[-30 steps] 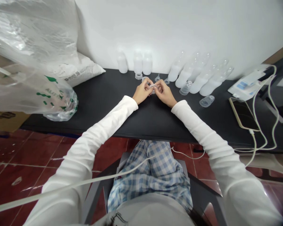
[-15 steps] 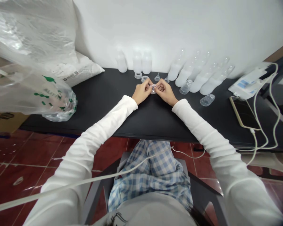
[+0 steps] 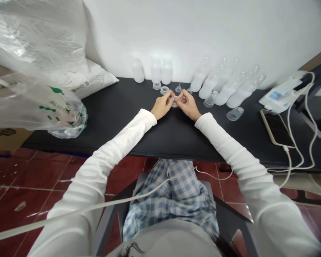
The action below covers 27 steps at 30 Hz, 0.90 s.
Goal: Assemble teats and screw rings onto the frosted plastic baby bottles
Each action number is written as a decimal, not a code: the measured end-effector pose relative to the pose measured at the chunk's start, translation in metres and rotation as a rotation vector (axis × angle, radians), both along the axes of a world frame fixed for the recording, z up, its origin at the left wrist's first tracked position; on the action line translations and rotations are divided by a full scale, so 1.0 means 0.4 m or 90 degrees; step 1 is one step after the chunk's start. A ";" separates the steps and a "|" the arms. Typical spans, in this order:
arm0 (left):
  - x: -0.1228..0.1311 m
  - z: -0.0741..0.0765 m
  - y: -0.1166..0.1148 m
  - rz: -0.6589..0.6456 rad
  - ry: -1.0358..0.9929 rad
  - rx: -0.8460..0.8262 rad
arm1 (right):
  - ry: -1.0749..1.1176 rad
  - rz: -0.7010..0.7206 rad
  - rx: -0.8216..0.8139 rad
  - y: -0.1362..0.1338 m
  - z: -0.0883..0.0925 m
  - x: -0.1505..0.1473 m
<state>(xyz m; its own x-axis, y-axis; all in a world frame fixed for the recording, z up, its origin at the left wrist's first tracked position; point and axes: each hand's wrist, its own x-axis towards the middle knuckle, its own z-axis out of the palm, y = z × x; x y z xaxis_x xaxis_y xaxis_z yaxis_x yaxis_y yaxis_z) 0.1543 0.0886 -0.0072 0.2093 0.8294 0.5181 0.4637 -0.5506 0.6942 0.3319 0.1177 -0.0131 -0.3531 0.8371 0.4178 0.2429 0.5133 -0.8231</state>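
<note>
Above the black table, my left hand (image 3: 162,106) and my right hand (image 3: 187,105) meet with fingers closed on a small translucent baby bottle ring (image 3: 174,104). Fingertips cover much of the ring, and whether a nipple sits in it I cannot tell. Just beyond my hands lie two loose bottle rings, a nearer ring (image 3: 164,90) and a farther ring (image 3: 156,86). A clear bottle nipple (image 3: 178,87) stands upright past my fingertips. Another nipple (image 3: 189,90) is partly hidden behind my right hand.
Uncapped bottles (image 3: 155,71) stand along the wall. Several bottles with clear caps (image 3: 199,80) stand to the right, near a loose cap (image 3: 210,99) and another cap (image 3: 235,114). A phone (image 3: 277,127) with a white cable lies far right. A plastic bag (image 3: 66,110) overhangs the left side.
The ring and my fingertips have shifted very slightly, with both hands still holding it in nearly the same place. The other items have not moved.
</note>
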 end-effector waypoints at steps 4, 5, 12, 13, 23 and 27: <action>-0.003 -0.011 0.010 -0.005 -0.043 -0.028 | 0.004 -0.003 0.008 -0.010 0.006 -0.005; -0.003 -0.013 0.012 -0.007 -0.056 -0.036 | 0.004 -0.003 0.009 -0.013 0.008 -0.006; -0.006 -0.010 0.010 -0.021 -0.048 -0.015 | -0.020 0.005 0.040 -0.020 0.014 -0.005; -0.008 -0.008 0.009 -0.020 -0.037 -0.006 | -0.027 0.005 0.048 -0.020 0.013 -0.003; -0.013 -0.004 0.006 -0.014 0.056 0.051 | -0.086 -0.003 0.113 -0.023 0.012 0.000; -0.013 -0.007 0.009 -0.001 0.072 0.067 | -0.104 -0.007 0.136 -0.028 0.013 -0.011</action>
<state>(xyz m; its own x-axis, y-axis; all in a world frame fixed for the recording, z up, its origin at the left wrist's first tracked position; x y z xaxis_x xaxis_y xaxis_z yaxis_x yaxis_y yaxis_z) 0.1490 0.0921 -0.0099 0.2727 0.7710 0.5755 0.5345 -0.6188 0.5757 0.3275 0.1066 -0.0079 -0.4220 0.7401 0.5236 0.3700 0.6679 -0.6458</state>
